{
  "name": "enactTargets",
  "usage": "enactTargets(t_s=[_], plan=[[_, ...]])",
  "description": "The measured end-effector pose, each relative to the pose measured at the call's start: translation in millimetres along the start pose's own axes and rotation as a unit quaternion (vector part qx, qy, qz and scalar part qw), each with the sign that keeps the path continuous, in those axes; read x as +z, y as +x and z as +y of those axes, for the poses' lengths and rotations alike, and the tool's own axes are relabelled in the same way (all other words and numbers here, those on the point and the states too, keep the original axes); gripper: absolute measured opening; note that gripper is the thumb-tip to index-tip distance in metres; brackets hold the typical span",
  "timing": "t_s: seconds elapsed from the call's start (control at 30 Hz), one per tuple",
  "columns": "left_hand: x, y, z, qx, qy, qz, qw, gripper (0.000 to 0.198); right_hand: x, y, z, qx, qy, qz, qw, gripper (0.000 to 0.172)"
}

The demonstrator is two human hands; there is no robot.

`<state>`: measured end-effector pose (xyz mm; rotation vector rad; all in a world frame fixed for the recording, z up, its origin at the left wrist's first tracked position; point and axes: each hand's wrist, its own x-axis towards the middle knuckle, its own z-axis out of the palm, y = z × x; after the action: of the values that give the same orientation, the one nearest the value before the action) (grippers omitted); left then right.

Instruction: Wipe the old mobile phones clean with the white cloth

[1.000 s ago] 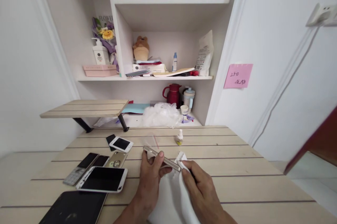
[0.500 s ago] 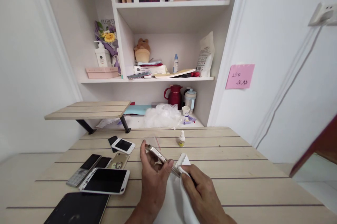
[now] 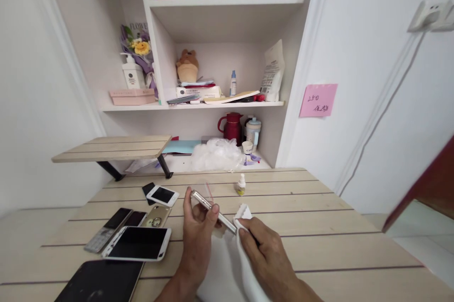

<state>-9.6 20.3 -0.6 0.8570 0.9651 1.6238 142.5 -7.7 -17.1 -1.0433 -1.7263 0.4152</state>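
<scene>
Our left hand [image 3: 196, 231] grips a thin silver phone [image 3: 213, 211], held at twelve o'clock above the desk [image 3: 301, 245]. Our right hand [image 3: 267, 245] pinches a white cloth [image 3: 248, 264] on its end. A hard rub could make the phone slip and fall.

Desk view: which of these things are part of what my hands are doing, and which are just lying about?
In use:
left hand holding a silver-edged phone
right hand pressing a white cloth to it

Lying about:
small dropper bottle
large white smartphone
small white smartphone
keypad phone
gold ring-backed phone case
black tablet
</scene>
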Motion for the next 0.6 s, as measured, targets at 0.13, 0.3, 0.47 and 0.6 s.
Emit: enactTargets(t_s=[0.13, 0.3, 0.47, 0.6], plan=[[0.3, 2, 0, -0.029, -0.066, -0.034, 0.997, 0.061, 0, 0, -2, -0.012, 0.004, 0.009, 1.0, 0.023], [-0.8, 0, -6, -0.12, -0.124, -0.035, 0.984, 0.04, 2, -6, -4, -0.078, -0.002, -0.003, 0.997, 0.027], [-4.5, -3, -6, -0.244, -0.145, -0.073, 0.956, 0.054, 5, -12, 1, -0.146, -0.037, -0.056, 0.987, 0.032], [-8.6, -1, -4, -0.244, -0.146, -0.087, 0.955, 0.06, 5, -14, 2, -0.119, -0.056, -0.078, 0.988, 0.033]])
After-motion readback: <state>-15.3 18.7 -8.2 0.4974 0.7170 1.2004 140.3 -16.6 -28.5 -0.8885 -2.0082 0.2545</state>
